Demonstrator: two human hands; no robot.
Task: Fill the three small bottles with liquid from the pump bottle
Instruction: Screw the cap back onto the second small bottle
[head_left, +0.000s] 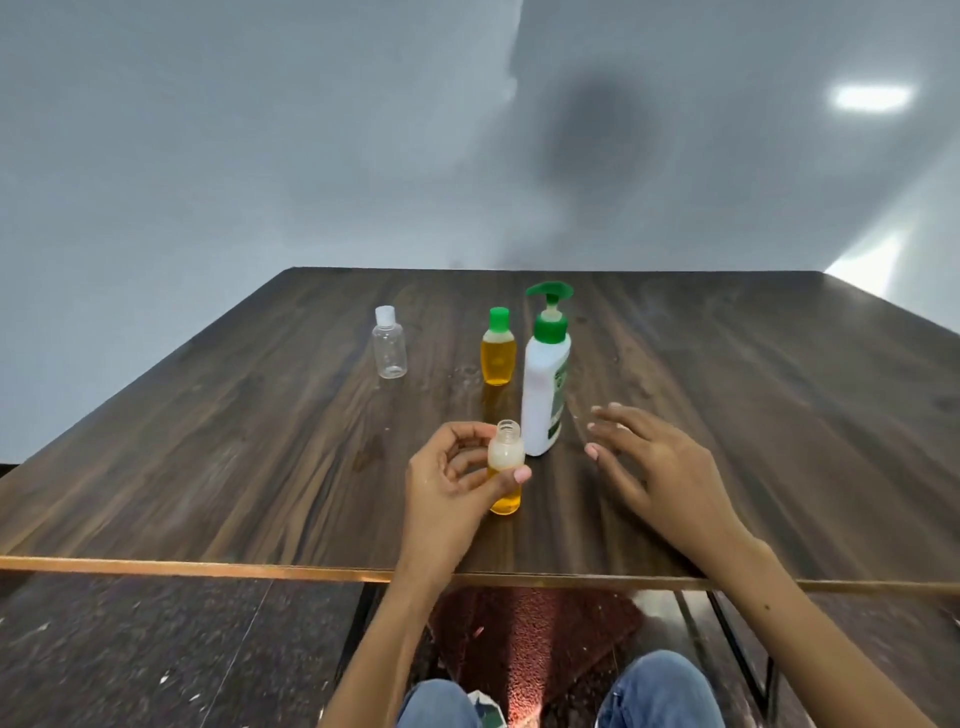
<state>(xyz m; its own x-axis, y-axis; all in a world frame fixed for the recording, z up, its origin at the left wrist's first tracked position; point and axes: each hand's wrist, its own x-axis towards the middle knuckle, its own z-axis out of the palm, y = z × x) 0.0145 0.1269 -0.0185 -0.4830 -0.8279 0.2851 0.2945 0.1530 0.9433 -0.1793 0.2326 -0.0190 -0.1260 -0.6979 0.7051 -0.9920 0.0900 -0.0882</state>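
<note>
Dark wood-grain counter (208, 441): left hand (447, 483) fingers clamp an uncapped, amber-filled small clear bottle (505, 470); right hand (644, 462) hovers, fingers spread. Tilting likely spills it; a careless reach could topple the white green-pump bottle (545, 384).

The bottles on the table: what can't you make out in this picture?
- Pump bottle, head view: label turned sideways, print too small to read.
- Open bottle: its middle is hidden by the left hand gripping it.
- Its cap: not in view.
- Right hand: blurred, open.
</note>
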